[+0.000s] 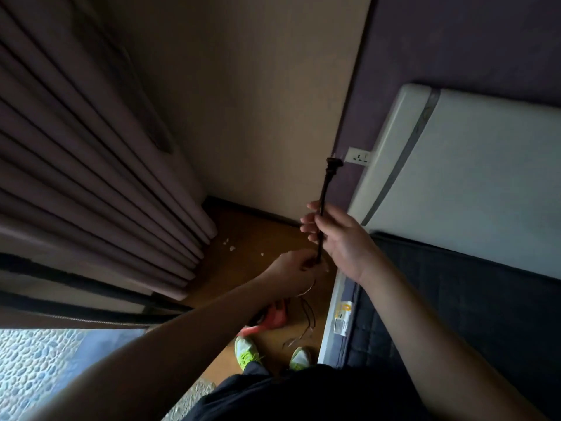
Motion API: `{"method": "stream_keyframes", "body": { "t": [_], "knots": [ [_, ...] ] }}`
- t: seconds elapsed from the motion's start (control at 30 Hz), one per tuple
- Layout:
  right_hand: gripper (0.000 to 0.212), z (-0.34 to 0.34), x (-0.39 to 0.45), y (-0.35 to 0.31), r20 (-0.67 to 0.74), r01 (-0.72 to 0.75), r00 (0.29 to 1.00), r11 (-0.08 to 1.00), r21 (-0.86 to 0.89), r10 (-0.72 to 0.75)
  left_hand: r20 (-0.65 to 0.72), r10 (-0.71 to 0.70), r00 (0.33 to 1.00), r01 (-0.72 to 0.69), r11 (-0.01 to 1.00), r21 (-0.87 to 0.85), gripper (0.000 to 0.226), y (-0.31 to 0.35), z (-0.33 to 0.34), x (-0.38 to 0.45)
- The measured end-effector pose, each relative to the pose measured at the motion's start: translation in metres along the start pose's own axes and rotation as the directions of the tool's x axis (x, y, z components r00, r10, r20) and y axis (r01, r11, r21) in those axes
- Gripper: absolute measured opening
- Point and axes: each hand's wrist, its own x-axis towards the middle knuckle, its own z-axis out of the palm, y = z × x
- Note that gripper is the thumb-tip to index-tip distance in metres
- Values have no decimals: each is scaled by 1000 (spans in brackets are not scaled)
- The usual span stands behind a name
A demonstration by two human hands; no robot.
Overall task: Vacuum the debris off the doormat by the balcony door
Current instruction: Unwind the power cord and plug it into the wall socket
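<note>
Right hand [334, 235] and left hand [296, 264] both grip the black power cord [322, 205], plug [334, 161] just beside the wall socket [359, 156]; held so far back, the floppy plug may miss the socket holes.

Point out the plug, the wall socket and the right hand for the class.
plug [333, 161]: head view, on its black head.
socket [359, 155]: head view, on its white faceplate.
right hand [337, 238]: head view, on the palm, fingers round the cord.

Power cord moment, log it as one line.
power cord | both hands grip | plug near wall socket | unplugged
</note>
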Motion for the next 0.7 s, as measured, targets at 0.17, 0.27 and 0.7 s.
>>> {"method": "stream_keyframes", "body": {
  "t": [0.17,0.27,0.7],
  "knots": [
    [31,27,22,-9,-62,12,998,998,-59,-16,-98,27,995,-35,996,-86,26,7,-43,9],
    [30,44,37,-18,-84,13,996,1000,-17,-15,-82,25,996,-41,978,-202,26,5,-68,15],
    [27,70,82,-47,-261,185,947,982,-40,-189,25,178,984,-164,947,-277,19,5,-130,38]
  ]
}}
